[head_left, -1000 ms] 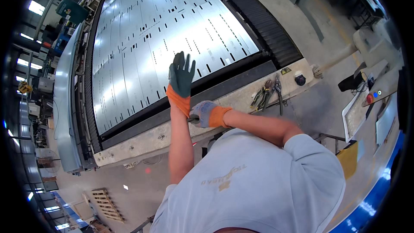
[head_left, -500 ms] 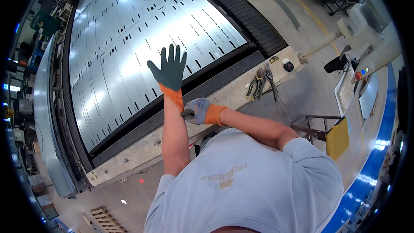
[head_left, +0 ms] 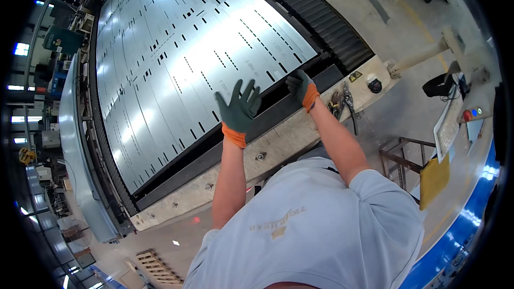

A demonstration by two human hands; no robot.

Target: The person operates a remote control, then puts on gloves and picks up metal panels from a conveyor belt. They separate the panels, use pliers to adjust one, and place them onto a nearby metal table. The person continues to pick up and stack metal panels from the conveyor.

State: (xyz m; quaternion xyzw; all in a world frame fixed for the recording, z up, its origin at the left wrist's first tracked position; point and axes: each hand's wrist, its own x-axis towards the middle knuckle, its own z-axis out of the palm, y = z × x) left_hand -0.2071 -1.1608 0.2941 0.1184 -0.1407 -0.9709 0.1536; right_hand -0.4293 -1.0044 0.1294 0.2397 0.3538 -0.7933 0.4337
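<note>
My left hand [head_left: 238, 109], in a dark green work glove with an orange cuff, hovers over the near part of a large slotted metal sheet [head_left: 160, 91], fingers spread and nothing held. To its right my right hand [head_left: 301, 90], gloved alike, is held above the machine's front rail [head_left: 289, 112]. Its fingers point left, partly bent, seen against the dark gap, and I see nothing in them. Close to the right wrist, pliers [head_left: 335, 104] and a longer cutter-like hand tool [head_left: 349, 100] lie on the pale front ledge.
A small black round device [head_left: 375, 84] sits at the ledge's right end beside a warning label. Ribbed dark covers [head_left: 305, 8] run along the sheet's right side. To the right stand a metal frame with a yellow panel [head_left: 433, 182] and a button control arm [head_left: 474, 113]. A wooden pallet [head_left: 159, 267] lies at lower left.
My right hand has let go of the left glove's cuff and moved right and up toward the tools. My left hand has come down and right, its fingers still spread.
</note>
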